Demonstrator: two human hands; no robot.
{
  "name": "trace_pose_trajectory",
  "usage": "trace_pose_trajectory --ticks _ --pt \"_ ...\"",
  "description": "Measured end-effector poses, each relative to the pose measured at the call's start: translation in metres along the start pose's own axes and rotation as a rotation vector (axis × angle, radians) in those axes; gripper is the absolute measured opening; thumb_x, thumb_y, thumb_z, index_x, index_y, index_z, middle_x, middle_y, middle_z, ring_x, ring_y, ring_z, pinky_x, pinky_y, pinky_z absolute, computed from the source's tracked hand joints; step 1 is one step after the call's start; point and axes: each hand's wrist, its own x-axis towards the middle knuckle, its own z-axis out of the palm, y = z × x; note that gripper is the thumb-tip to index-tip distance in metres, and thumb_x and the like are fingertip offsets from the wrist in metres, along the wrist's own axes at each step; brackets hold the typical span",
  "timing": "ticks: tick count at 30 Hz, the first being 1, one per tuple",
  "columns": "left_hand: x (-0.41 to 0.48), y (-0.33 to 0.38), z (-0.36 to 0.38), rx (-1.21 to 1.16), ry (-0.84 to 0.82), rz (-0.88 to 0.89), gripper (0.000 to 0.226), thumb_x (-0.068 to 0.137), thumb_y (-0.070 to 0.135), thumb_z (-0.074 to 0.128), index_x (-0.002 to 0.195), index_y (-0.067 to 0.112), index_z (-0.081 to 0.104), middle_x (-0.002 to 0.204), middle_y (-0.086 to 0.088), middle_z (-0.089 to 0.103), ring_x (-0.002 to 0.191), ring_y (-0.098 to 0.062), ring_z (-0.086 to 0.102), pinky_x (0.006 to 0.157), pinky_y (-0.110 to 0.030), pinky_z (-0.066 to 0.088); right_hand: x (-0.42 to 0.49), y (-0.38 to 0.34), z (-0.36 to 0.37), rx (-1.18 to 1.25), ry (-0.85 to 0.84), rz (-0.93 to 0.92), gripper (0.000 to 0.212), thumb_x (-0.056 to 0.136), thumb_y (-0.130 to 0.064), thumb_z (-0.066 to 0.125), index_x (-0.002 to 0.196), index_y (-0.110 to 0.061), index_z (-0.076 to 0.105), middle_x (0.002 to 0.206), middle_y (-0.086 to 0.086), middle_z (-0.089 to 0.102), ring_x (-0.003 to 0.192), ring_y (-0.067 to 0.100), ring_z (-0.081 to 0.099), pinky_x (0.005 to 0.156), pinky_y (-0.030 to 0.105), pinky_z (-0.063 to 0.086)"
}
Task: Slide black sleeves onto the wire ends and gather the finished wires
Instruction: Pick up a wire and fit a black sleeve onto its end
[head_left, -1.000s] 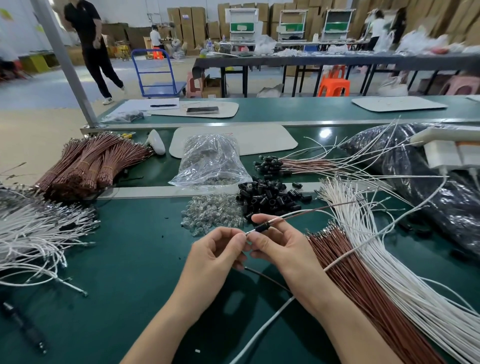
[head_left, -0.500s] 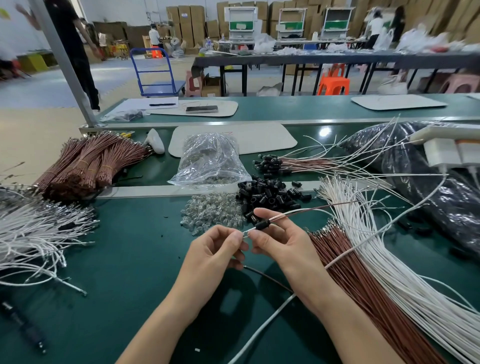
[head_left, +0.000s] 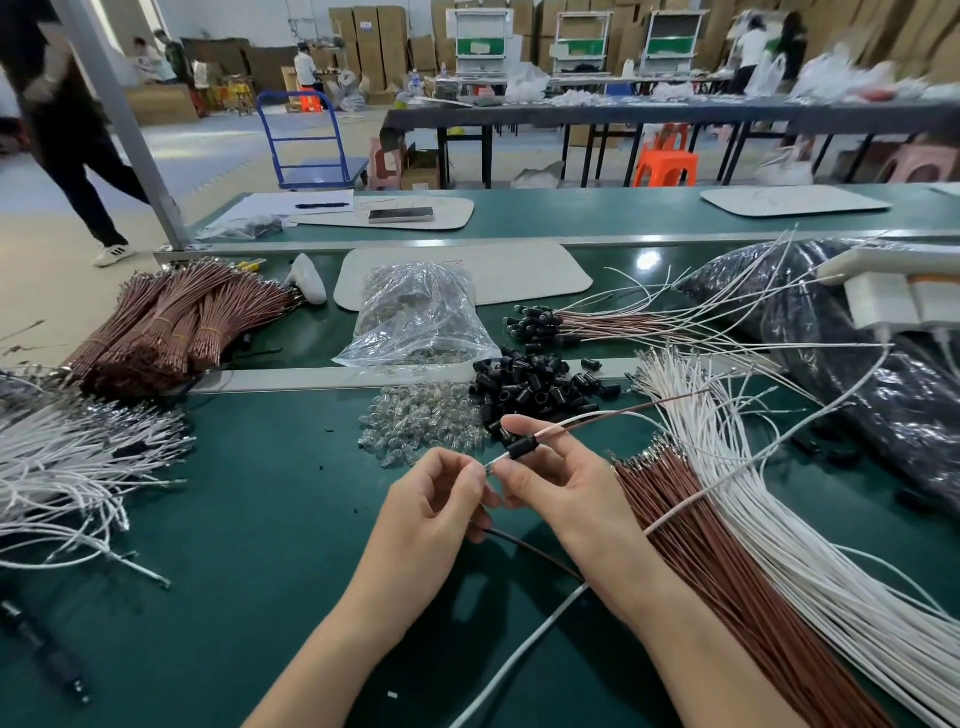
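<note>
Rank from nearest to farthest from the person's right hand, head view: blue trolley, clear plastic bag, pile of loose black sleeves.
1. Pile of loose black sleeves, just beyond the right hand.
2. Clear plastic bag, farther back and left.
3. Blue trolley, on the floor beyond the table.

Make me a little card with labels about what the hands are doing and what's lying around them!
Left hand: pinches the tip of the wire pair
Right hand: holds the wire pair where the black sleeve sits
Black sleeve: on the wire pair, near its tip but not over it
Loose sleeves: a pile just behind the hands
Clear parts: a pile left of the loose sleeves
Finished wires: farther back, sleeved ends together
Right side: brown wires and white wires, fanned out
Table: green
</note>
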Motion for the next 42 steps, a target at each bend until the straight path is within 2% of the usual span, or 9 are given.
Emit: trace_pose_trajectory --ticks 3,7,12,18,21,27,31,38,42 --pt "-0.0006 -0.0021 0.0013 0.048 0.004 0.02 0.017 0.103 0.019 0.054 0.093 0.011 0.064 0.081 -0.003 0.073 0.066 -0.015 0.063 0.064 -0.025 0.053 0.0 -0.0017 -0.0004 0.038 -0.003 0.028 0.031 0.089 -0.017 0.075 0.113 -0.036 0.072 0.078 -0.004 0.07 0.077 0.01 0.069 0.078 0.021 0.055" --pt "0.0008 -0.0014 0.0 0.024 -0.002 0.005 0.018 0.103 0.022 0.054 0.094 0.01 0.064 0.081 -0.004 0.073 0.065 -0.017 0.064 0.063 -0.025 0.054 0.0005 -0.0061 0.0004 0.176 0.029 0.076 0.035 0.079 -0.031 0.075 0.113 -0.02 0.073 0.086 0.003 0.074 0.08 0.014 0.07 0.073 0.023 0.057" --pt "0.0021 -0.0011 -0.001 -0.014 -0.012 -0.021 0.019 0.102 0.021 0.054 0.094 0.006 0.063 0.079 -0.006 0.073 0.064 -0.018 0.063 0.062 -0.026 0.053 0.0016 -0.0069 -0.0011 0.252 0.071 0.104 0.036 0.073 -0.039 0.077 0.1 -0.015 0.08 0.09 0.007 0.075 0.08 0.015 0.07 0.072 0.023 0.057" --pt "0.0023 -0.0023 0.0005 -0.009 -0.019 -0.028 0.019 0.102 0.02 0.054 0.094 0.007 0.064 0.075 -0.004 0.072 0.062 -0.015 0.061 0.061 -0.025 0.053 -0.0003 -0.0037 0.0025 0.206 -0.005 0.1 0.026 0.079 -0.03 0.074 0.101 -0.015 0.078 0.089 0.008 0.076 0.079 0.015 0.071 0.074 0.025 0.058" --pt "0.0024 -0.0023 0.0001 -0.016 -0.024 -0.032 0.019 0.102 0.021 0.055 0.094 0.007 0.065 0.073 -0.003 0.071 0.062 -0.016 0.061 0.061 -0.025 0.052 -0.001 -0.0046 0.0027 0.209 -0.034 0.088 0.032 0.077 -0.032 0.077 0.103 -0.015 0.073 0.087 0.007 0.073 0.077 0.016 0.069 0.077 0.028 0.059" --pt "0.0025 -0.0037 0.0 -0.002 -0.027 -0.027 0.018 0.101 0.023 0.056 0.094 0.01 0.066 0.072 -0.001 0.07 0.063 -0.016 0.062 0.062 -0.026 0.052 -0.0009 -0.0038 0.0039 0.187 -0.004 0.075 0.016 0.087 -0.006 0.073 0.101 -0.009 0.065 0.079 0.006 0.072 0.07 0.016 0.069 0.072 0.024 0.058" --pt "0.0023 -0.0031 0.0 0.004 -0.029 -0.026 0.018 0.101 0.026 0.057 0.092 0.012 0.066 0.073 -0.002 0.071 0.062 -0.015 0.062 0.061 -0.024 0.052 -0.0008 -0.0029 0.0026 0.142 0.046 0.03 0.01 0.09 -0.007 0.072 0.094 -0.015 0.067 0.072 -0.001 0.07 0.068 0.012 0.067 0.07 0.022 0.057" --pt "0.0026 -0.0039 -0.002 -0.003 -0.03 -0.032 0.019 0.1 0.026 0.057 0.091 0.013 0.068 0.071 -0.002 0.07 0.062 -0.014 0.062 0.06 -0.023 0.051 -0.0012 -0.0032 0.0021 0.134 0.005 0.05 0.018 0.09 -0.002 0.071 0.102 -0.013 0.062 0.079 0.003 0.072 0.074 0.014 0.068 0.072 0.024 0.058" --pt "0.0033 -0.0027 -0.0019 0.009 -0.048 -0.038 0.017 0.099 0.031 0.059 0.088 0.023 0.07 0.075 -0.003 0.071 0.064 -0.015 0.064 0.061 -0.024 0.052 0.0004 -0.002 0.001 0.115 0.017 0.048 0.018 0.09 -0.002 0.071 0.101 -0.014 0.062 0.074 0.0 0.071 0.071 0.014 0.068 0.069 0.022 0.057"
